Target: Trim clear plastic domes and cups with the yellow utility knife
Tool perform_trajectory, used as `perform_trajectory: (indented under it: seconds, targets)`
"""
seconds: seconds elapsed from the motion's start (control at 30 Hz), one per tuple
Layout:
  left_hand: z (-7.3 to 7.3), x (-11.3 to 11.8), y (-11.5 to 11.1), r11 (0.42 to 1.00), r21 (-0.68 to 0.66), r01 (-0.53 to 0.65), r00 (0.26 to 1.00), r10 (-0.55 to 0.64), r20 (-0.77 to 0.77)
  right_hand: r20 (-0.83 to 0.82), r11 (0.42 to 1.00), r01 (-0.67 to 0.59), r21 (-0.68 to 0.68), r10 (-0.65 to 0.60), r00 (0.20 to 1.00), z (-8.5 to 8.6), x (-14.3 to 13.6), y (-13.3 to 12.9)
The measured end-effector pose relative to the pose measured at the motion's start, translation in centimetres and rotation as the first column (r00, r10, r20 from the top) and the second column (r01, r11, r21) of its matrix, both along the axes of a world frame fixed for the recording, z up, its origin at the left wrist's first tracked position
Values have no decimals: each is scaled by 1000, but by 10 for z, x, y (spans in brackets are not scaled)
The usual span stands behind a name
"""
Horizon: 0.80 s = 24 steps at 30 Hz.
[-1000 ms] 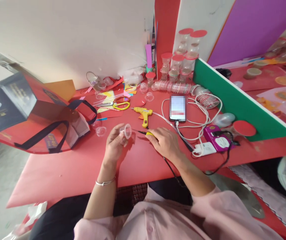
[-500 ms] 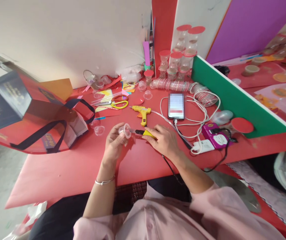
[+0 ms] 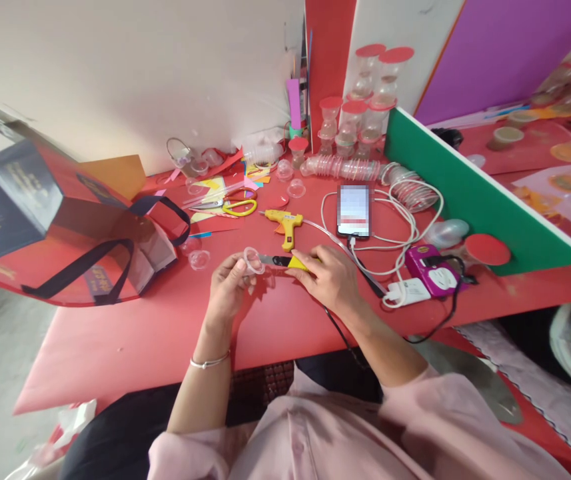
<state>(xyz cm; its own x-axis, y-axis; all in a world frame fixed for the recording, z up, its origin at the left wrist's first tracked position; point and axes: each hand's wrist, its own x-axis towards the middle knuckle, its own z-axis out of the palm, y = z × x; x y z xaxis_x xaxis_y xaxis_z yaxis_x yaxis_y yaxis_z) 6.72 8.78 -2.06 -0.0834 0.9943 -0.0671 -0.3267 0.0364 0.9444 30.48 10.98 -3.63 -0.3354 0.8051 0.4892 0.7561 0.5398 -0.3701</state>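
My left hand (image 3: pixel 228 285) is closed on a small clear plastic dome lid (image 3: pixel 254 261), pinching it by its side with the rim turned to the right. In my right hand (image 3: pixel 334 279) is a utility knife (image 3: pixel 297 263) with a yellow handle and a black front part. Its blade points left and reaches the lid; whether it is cutting into the plastic I cannot tell. Just beyond the knife lies a yellow hot glue gun (image 3: pixel 288 223) on the red tabletop (image 3: pixel 165 347). Yellow-handled scissors (image 3: pixel 239 207) rest farther left, among paper scraps.
A large red and navy bag (image 3: pixel 80 247) fills the left side. Toward the right are a phone (image 3: pixel 354 223) with looped white cable, a purple power strip (image 3: pixel 432 272) and a green divider (image 3: pixel 475 200). Stacked clear cups with red discs (image 3: pixel 355 107) stand at the back.
The lid in my left hand has turned slightly, showing its rim more as a ring. The knife has shifted very little, and both hands keep their grip.
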Motion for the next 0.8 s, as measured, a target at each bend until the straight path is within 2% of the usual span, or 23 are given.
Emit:
perform_trajectory:
  seconds: [0.13,0.2,0.27,0.37,0.5,0.57,0.67,0.7,0.8]
  targets:
    - [-3,1,1,999,-12,-35,999,35,-39,-8,999,34,30,-34,999,1,1,1]
    - [-4,2,1,993,4,-120,982,119,-148,-17,997,71,31,-70,997,2,2,2]
    - [-5,4,2,980,67,-185,931,197,-307,-20,996,88,22,-88,996,3,3,1]
    - [-6,5,2,978,145,-151,867,201,-455,-23,995,99,3,-99,995,4,3,0]
    - [-5,2,1,972,189,-139,830,219,-513,-55,988,150,-34,-151,987,5,3,-1]
    - [-4,0,1,956,240,-167,783,276,-557,-59,987,154,-44,-157,986,5,3,-1]
    - [-5,-1,3,910,344,-230,641,408,-650,-57,988,150,-39,-152,987,6,3,-1]
    - [-6,-1,4,913,347,-215,618,402,-675,-58,988,150,-35,-152,987,6,3,-1]
    - [-11,-4,6,945,296,-137,611,316,-726,-65,988,153,-26,-154,986,6,2,-1]
